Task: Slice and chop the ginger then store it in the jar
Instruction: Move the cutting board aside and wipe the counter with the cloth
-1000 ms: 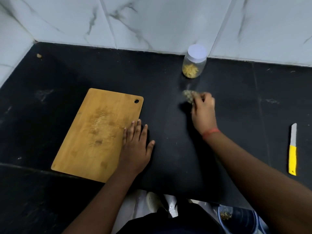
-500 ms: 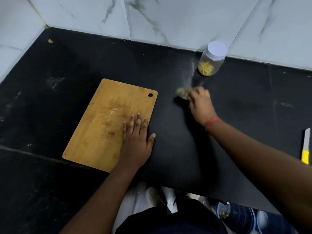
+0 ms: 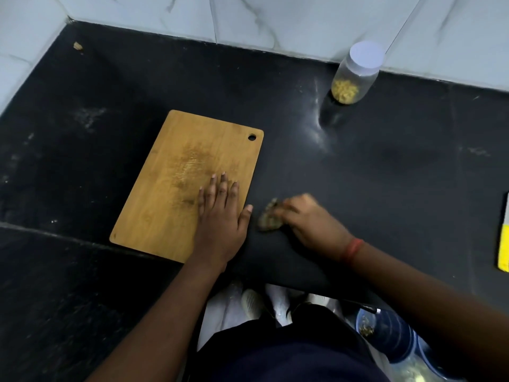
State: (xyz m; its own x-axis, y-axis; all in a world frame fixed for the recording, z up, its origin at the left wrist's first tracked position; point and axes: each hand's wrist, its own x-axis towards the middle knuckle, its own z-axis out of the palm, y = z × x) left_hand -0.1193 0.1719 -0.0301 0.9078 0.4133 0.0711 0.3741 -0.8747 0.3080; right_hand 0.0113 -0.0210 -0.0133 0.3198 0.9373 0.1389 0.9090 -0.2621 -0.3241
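- Since half a second ago, the right hand has pulled back from beside the jar toward the near edge of the bench, bringing a clump of ginger scraps with it.
- Its fingers are curled over the clump, which lies on the bench just right of the wooden cutting board; the picture is blurred there, so whether they pinch it or only press on it cannot be told.
- The clump is an irregular lump with no clear long axis.
- The left hand lies flat on the board's near right corner, fingers straight and slightly apart, thumb off the board's edge.
- The board's long axis runs from the near left toward the far right, its hanging hole at the far right corner.
- The jar stands upright at the bench's far edge against the wall, white lid on, chopped ginger inside.
- A yellow-handled knife lies at the right edge, blade pointing away.
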